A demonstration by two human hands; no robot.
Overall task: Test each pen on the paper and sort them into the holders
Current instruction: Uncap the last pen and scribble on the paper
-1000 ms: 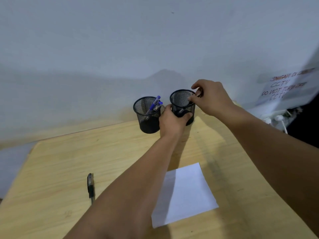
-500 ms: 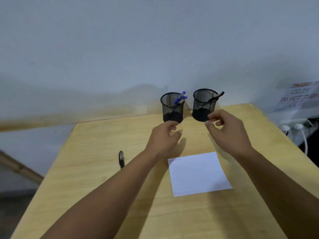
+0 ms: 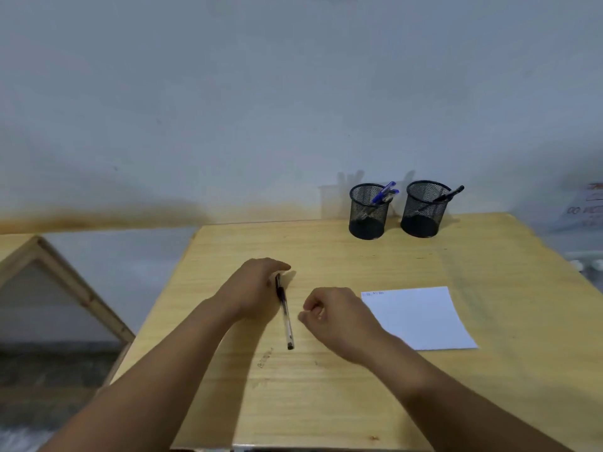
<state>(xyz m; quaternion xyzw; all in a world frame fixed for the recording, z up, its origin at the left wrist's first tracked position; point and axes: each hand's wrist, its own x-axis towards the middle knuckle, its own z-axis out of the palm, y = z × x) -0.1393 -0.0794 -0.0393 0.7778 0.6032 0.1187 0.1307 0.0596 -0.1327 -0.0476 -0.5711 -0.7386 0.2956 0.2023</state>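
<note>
A black-capped pen with a clear barrel lies on the wooden table, left of the white paper. My left hand rests over the pen's capped end, fingers touching it, while the pen lies flat. Just right of the pen hovers my right hand, loosely curled and holding nothing. Faint scribbles mark the paper's top left corner. At the back stand two black mesh holders: the left holder has blue pens, the right holder has a black pen.
A wooden triangular frame stands on the floor left of the table. The table's left edge runs close to my left forearm. A paper sign and white plugs sit at the far right by the wall.
Both hands have drawn back from the holders toward the near left of the table. My left hand has come onto the black pen. The view has swung left.
</note>
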